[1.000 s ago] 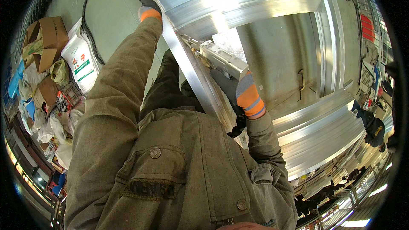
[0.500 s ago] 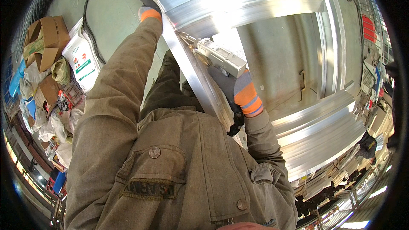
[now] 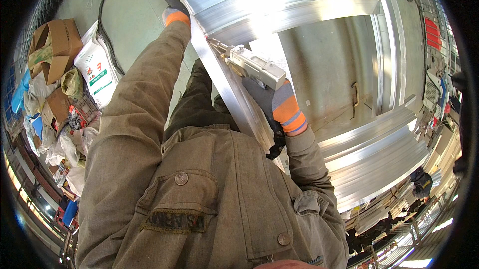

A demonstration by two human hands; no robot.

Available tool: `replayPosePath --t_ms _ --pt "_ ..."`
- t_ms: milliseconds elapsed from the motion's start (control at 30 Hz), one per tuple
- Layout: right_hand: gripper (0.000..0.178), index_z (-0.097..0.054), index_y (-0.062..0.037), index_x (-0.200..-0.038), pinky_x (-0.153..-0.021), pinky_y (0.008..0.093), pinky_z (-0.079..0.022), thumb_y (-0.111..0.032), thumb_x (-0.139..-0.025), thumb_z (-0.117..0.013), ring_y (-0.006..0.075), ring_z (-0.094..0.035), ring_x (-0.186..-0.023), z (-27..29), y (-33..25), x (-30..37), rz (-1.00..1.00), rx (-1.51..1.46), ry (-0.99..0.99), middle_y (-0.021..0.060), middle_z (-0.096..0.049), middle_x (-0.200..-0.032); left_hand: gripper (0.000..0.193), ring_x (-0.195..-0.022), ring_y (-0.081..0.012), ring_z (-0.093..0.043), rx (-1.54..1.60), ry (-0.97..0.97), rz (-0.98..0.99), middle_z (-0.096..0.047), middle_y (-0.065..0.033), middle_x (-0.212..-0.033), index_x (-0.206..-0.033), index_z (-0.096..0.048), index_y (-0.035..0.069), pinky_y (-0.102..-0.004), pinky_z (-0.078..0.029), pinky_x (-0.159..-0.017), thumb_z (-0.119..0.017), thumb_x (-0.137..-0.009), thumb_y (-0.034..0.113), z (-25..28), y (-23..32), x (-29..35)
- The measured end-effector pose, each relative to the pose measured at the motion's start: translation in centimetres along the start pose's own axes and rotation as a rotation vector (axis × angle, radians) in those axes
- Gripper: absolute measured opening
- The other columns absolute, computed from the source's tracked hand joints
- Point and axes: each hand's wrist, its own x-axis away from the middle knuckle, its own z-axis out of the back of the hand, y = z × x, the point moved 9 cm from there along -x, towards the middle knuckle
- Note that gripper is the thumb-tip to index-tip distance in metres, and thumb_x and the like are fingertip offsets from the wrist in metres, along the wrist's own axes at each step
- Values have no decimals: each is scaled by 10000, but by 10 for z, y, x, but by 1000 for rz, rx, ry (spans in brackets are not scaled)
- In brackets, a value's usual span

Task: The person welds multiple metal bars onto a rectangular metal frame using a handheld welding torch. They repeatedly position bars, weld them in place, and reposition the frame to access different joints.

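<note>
A silver, boxy gun-shaped tool (image 3: 259, 65) with a thin tip and brass-coloured fittings is held in my right hand (image 3: 272, 102), which wears a grey and orange glove. Its tip points up and left, close to the inner edge of a shiny metal frame (image 3: 212, 64). Dark glove fingers curl around the tool's lower end, and a black part hangs below my hand. Farther up the same frame rail, my left hand (image 3: 177, 9), gloved alike, is closed over the edge; its fingertips are hidden. Ribbed metal panels (image 3: 309, 12) lie across the frame's far part.
A black cable (image 3: 101, 19) loops over the floor to my left hand. Left lie a cardboard box (image 3: 57, 49), a white printed sack (image 3: 97, 69) and plastic bags. More ribbed panels (image 3: 374, 154) span the right side. Another person (image 3: 421, 183) is at the lower right.
The tool and my right hand have shifted very slightly left. My left hand stays on the rail. The person at the lower right has moved a little down and left.
</note>
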Motion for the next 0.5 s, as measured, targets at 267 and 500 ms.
replayPosePath --t_ms 267,500 --pt "453 -751 -10 -1391 -948 377 -624 -248 -1014 -831 246 -784 -1132 -12 30 10 -231 -1005 20 160 -807 -1260 1075 -1243 -369 -692 8 -13 1 -743 -216 -1381 -1468 -696 -24 -471 -512 -1128 -405 -1023 910 6 -3 -1" --pt "435 -759 7 -1361 -924 360 -623 -224 -1001 -834 212 -792 -1074 -6 18 4 -13 -45 -25 148 -821 -1222 1071 -1242 -367 -690 5 -15 -5 -743 -211 -1381 -1468 -696 -21 -471 -513 -1127 -408 -1023 909 2 1 -2"
